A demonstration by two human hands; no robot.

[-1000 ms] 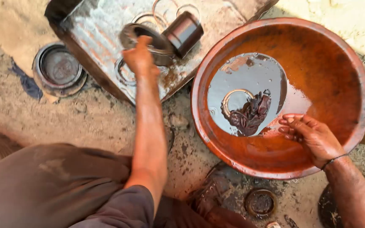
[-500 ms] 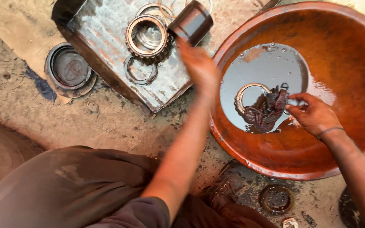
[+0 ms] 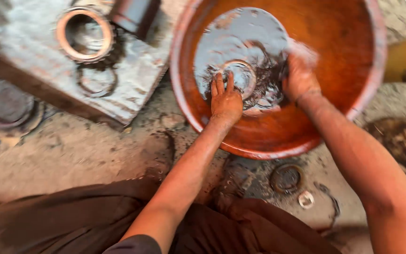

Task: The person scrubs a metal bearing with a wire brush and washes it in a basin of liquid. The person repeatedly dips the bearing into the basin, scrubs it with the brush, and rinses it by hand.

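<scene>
Left hand (image 3: 225, 101) flat, fingers spread, touching metal ring (image 3: 240, 75) just beyond fingertips in orange basin (image 3: 278, 141). Right hand (image 3: 299, 77) blurred beside ring, grip unclear; left nearer.

Bare forearms, brown garment, wristband

Head camera, close, straight down

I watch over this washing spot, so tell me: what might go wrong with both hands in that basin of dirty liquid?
1. The left hand and right hand sit in dark liquid around a metal ring; it may slip or hide sharp edges.
2. Bare skin may soak up oily grime.
3. The orange basin lies tilted, so liquid could slop onto the ground.
</scene>
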